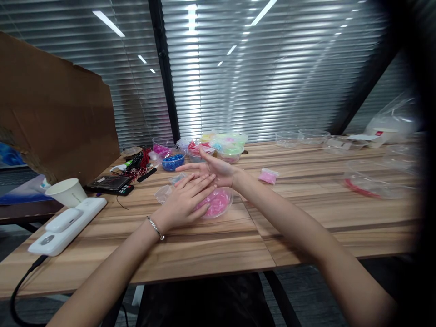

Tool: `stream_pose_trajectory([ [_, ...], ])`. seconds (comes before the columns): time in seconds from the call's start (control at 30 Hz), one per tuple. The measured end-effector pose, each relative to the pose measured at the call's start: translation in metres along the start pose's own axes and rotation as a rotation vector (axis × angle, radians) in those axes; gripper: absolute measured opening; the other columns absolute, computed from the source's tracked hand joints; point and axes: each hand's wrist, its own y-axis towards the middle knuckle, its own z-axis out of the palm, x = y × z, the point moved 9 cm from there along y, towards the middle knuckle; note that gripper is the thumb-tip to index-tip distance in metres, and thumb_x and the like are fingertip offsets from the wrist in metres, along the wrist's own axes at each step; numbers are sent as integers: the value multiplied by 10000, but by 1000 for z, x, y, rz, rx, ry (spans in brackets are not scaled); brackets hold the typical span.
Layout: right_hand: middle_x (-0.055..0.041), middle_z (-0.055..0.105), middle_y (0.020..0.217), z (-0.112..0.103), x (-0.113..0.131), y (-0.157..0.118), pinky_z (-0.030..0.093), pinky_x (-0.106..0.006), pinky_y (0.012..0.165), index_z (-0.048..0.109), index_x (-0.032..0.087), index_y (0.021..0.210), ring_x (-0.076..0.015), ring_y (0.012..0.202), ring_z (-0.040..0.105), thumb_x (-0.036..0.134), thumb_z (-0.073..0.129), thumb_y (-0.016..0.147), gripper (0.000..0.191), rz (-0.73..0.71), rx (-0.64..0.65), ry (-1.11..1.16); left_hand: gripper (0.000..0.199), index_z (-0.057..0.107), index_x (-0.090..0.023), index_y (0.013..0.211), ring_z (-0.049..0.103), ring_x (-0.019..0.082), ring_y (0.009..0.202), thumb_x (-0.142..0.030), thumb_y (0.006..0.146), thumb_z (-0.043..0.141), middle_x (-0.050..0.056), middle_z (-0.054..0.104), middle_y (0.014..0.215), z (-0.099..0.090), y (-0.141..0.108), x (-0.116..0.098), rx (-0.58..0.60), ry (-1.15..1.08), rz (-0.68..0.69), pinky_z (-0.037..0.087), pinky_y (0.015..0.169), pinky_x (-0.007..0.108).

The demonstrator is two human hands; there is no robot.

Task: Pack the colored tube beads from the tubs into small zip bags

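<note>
Left hand (185,200), a bracelet (156,227) on its wrist, is lying flat with fingers stretched out over the near rim of a clear bowl of pink pieces (218,203), gripping nothing. Right hand (213,169) is hovering just behind it, palm open and fingers spread wide, also holding nothing. That bowl is sitting on the wooden desk (211,245) near its middle. Behind are standing more clear bowls of coloured pieces (204,147), among them a bowl of blue pieces (173,161). A small pink bag (268,175) is lying to the right, a paper cup (67,192) far left.
</note>
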Motion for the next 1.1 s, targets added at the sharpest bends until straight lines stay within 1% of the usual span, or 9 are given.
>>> stream_pose_trajectory([
  [0.13,-210,622,1206,1,1,-1,512,-383,883,450,104,1352,-248,1063,637,692,65,908,832,2,12,56,399,503,-160,1324,422,268,1322,-255,938,473,125,499,1401,-6,0,-1,-58,-49,32,325,1124,495],
  [0.3,-190,648,1159,-1,-2,-1,527,-389,858,474,122,1322,-245,1029,652,692,82,911,804,34,-12,65,387,514,-173,1315,490,256,1239,-233,936,466,130,542,1328,-6,0,-1,-47,-104,-3,420,1046,461],
  [0.4,-175,661,1149,3,-4,1,535,-367,841,515,134,1280,-242,1041,651,677,86,923,779,28,2,54,466,421,-182,1396,442,280,1291,-278,941,459,131,457,1431,-5,0,0,-32,-86,-23,390,1067,490],
  [0.5,-178,674,1120,5,-5,3,533,-357,848,528,117,1257,-233,1024,660,652,82,938,766,14,17,51,546,301,-185,1465,380,283,1346,-306,950,434,106,368,1506,1,1,-1,35,-86,-22,317,1118,508],
  [0.6,-184,674,1107,1,-5,4,519,-360,881,516,100,1264,-225,1014,662,638,93,947,754,21,-7,61,494,370,-182,1430,391,273,1335,-284,951,430,91,453,1452,3,2,-2,51,-85,-14,271,1142,507],
  [0.73,-185,680,1082,-1,-4,3,526,-368,861,523,101,1246,-238,1020,660,638,104,948,743,18,-11,63,413,487,-174,1343,485,277,1226,-269,943,445,112,564,1318,1,1,-2,2,-77,-20,380,1060,486],
  [0.83,-178,675,1101,-1,-4,3,537,-341,823,534,117,1246,-231,1010,661,646,113,944,740,22,-4,52,433,462,-169,1362,474,290,1240,-273,942,452,133,539,1334,0,0,0,-37,-49,-44,412,1029,485],
  [0.97,-177,675,1101,1,-4,4,530,-318,826,539,119,1251,-216,994,664,640,110,949,739,6,16,34,501,381,-176,1416,399,306,1316,-295,937,465,139,424,1452,0,0,1,-53,-46,-37,377,1065,508],
  [1.1,-178,669,1110,-3,-3,3,521,-345,856,532,119,1250,-217,998,661,638,114,950,730,3,-20,45,435,452,-185,1363,458,278,1253,-253,934,461,123,533,1338,0,2,1,-44,-109,-35,389,1058,490],
])
